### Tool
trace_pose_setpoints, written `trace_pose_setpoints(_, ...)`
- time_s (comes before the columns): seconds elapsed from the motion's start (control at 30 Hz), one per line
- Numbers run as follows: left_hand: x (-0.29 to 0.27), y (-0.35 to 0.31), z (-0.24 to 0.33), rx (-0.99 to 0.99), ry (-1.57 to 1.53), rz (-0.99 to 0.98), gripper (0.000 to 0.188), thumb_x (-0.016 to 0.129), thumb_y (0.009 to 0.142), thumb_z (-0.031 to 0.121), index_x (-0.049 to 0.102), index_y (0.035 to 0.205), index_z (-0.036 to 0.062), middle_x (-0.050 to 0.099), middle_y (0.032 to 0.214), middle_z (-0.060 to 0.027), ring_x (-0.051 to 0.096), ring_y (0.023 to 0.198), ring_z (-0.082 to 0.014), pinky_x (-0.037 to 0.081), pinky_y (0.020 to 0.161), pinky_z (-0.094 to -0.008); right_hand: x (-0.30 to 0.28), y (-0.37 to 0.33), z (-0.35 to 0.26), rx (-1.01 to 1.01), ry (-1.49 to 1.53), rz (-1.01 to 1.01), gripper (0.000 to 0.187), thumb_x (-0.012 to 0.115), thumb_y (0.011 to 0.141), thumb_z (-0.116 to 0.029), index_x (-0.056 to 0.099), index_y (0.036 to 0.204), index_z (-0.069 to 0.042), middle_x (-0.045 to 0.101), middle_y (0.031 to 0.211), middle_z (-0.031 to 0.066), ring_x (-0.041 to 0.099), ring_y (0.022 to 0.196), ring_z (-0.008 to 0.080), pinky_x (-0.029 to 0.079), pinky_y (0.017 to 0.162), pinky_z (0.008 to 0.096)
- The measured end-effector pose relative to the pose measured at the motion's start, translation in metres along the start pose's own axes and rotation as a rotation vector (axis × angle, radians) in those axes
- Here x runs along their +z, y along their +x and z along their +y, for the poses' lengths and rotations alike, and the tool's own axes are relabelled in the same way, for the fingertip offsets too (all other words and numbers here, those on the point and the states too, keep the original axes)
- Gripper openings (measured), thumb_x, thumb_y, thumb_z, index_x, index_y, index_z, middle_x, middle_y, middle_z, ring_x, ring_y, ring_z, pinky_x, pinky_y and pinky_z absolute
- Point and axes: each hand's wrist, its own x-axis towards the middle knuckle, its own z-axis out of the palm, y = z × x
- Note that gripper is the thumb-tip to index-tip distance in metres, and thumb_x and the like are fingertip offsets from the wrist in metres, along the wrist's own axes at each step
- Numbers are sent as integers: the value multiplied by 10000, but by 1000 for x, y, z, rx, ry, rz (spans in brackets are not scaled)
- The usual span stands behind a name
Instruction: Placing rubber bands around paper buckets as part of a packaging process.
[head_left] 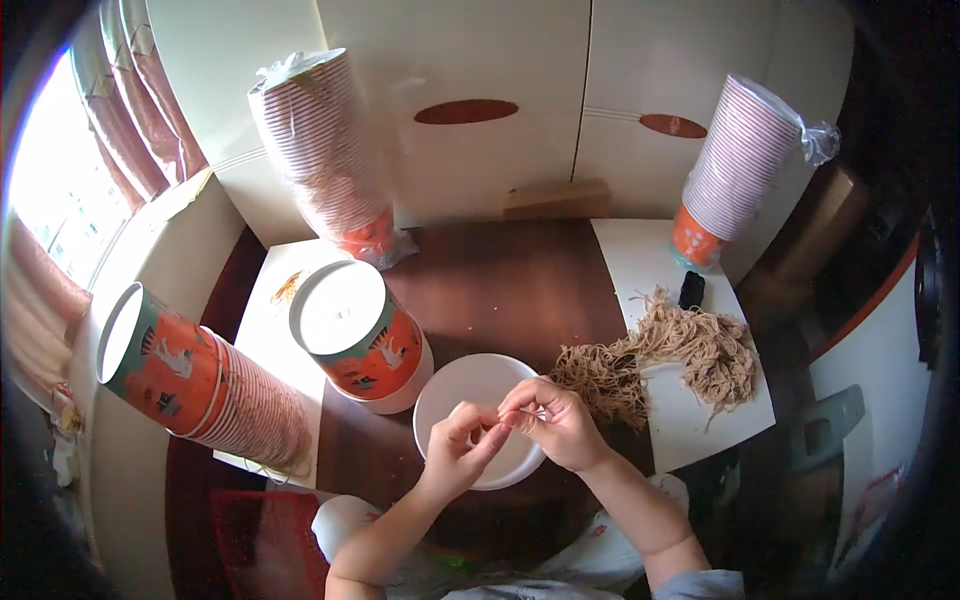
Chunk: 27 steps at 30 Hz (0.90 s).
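Dark brown table [500, 265], tan string heap [695, 350] piled right of the white bowl [450, 390], bowl partly hidden beneath left hand [463, 450] and right hand [560, 430], both held above it, fingertips [497, 434] pinched together, whatever may be grasped too fine to be made out.

1. Bowl [465, 385], beneath the left hand [463, 447] and right hand [558, 428]: plain white.
2. Twine heap [695, 345], right of the right hand: light brown throughout.
3. Bucket [375, 360], beyond the left hand and to its left: orange and green with dark and white figures, white top.
4. Leaning cup stack [190, 375], farther left of the left hand: orange, dark green, white animal figure, pinkish-and-white stripes.
5. Wrapped cup stack [738, 150], far beyond the right hand: pale stripes, orange base.
6. Tabletop [490, 265], ahead of both hands: dark reddish brown.
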Motion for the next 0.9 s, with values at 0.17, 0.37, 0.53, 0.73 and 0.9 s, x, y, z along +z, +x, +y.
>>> trace_pose_setpoints(0.17, -1, 1, 5, 30, -113, -1, 98, 636, 742, 81, 589, 808, 25, 540, 755, -15, 438, 645, -68, 343, 560, -192, 3, -3, -2, 92, 36, 20, 60, 642, 747, -119, 615, 749, -66, 518, 798, 16, 485, 832, 126, 401, 741, 256)
trace_pose_setpoints(0.37, -6, 1, 7, 2, -175, -10, 78, 584, 742, -2, 570, 816, 20, 548, 797, -26, 447, 688, -62, 351, 592, -191, 3, 2, -1, -46, -149, 15, 84, 653, 745, -139, 613, 770, -69, 479, 795, 7, 436, 735, 92, 367, 682, 225)
trace_pose_setpoints(0.53, -29, 9, 17, 34, -43, 52, 88, 514, 756, -19, 542, 829, 19, 569, 836, -32, 463, 694, -74, 368, 626, -212, 1, 2, -2, 110, 24, 66, 107, 618, 778, -150, 587, 819, -57, 523, 784, 13, 466, 737, 98, 378, 689, 237)
trace_pose_setpoints(0.73, -42, 12, 18, 15, 27, -118, 184, 608, 726, 59, 561, 897, 12, 574, 865, -39, 509, 757, -104, 390, 617, -225, 7, 5, -5, -58, -172, 35, 71, 661, 721, -99, 613, 767, -75, 517, 773, 19, 480, 753, 134, 382, 713, 252)
trace_pose_setpoints(0.9, -22, -3, 15, 186, -29, -258, 220, 671, 686, 65, 588, 885, 19, 593, 887, -71, 520, 757, -157, 410, 632, -256, 14, -4, -16, -75, -231, -25, 110, 706, 649, -95, 657, 747, -112, 443, 730, 4, 440, 768, 138, 365, 732, 257)
